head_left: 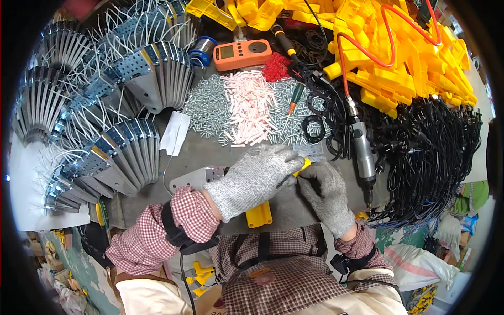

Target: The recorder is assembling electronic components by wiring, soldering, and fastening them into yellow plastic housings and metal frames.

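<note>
Left hand [255, 179] and right hand [324, 193]: speckled grey knit gloves; sleeves [181, 220] in red-and-white check. Small part [302, 167] between the hands: yellow, as is the block [259, 214] below them. Meter [242, 54]: orange. Heap of moulded parts [399, 58]: bright yellow, crossed by an orange hose [367, 52]. Cords [436, 152]: black. Sleeving pile [249, 107]: pale pink, flanked by silver screws [207, 107]. Caps [275, 67]: red. Tabletop [210, 149]: dark grey.

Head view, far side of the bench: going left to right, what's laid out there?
Fanned stacks of grey metal brackets → solder spool → orange handheld meter → small red parts heap → heap of yellow plastic parts. Nearer, both gloved hands, left hand and right hand, meet on a small yellow piece.
</note>
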The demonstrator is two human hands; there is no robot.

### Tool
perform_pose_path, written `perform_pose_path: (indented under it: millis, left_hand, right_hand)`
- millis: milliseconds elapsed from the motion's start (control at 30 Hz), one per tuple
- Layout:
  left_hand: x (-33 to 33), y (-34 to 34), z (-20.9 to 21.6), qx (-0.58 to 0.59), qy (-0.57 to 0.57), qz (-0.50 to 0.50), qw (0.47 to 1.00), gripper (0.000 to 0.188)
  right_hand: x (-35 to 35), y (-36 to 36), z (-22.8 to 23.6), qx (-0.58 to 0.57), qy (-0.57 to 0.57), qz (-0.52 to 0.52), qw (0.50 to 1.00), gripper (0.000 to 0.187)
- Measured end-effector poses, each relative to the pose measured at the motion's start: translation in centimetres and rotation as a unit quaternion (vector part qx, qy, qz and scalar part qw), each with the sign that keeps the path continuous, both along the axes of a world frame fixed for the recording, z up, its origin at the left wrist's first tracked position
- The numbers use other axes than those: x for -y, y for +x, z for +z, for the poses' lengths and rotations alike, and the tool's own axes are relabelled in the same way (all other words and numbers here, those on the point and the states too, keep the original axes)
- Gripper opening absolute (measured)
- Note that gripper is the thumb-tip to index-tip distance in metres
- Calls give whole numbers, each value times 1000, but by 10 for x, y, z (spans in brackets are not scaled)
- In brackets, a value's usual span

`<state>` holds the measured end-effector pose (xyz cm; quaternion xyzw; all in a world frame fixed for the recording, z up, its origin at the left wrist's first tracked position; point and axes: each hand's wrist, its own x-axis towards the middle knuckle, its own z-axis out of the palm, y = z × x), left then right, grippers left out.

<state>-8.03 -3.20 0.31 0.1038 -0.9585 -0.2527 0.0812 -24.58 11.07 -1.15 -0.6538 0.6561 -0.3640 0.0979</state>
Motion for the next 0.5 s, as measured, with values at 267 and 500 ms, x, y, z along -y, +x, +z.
perform_pose_path:
  millis: [267,500]
  left_hand:
    - [-9,-2,4,-16,21,34,999,40]
    - [-12,6,2,-8,81,84,993,46]
  right_hand:
    - [-2,-8,-6,9,-24,8,1000,23]
    - [-2,-10,-8,-36,2,36,999,23]
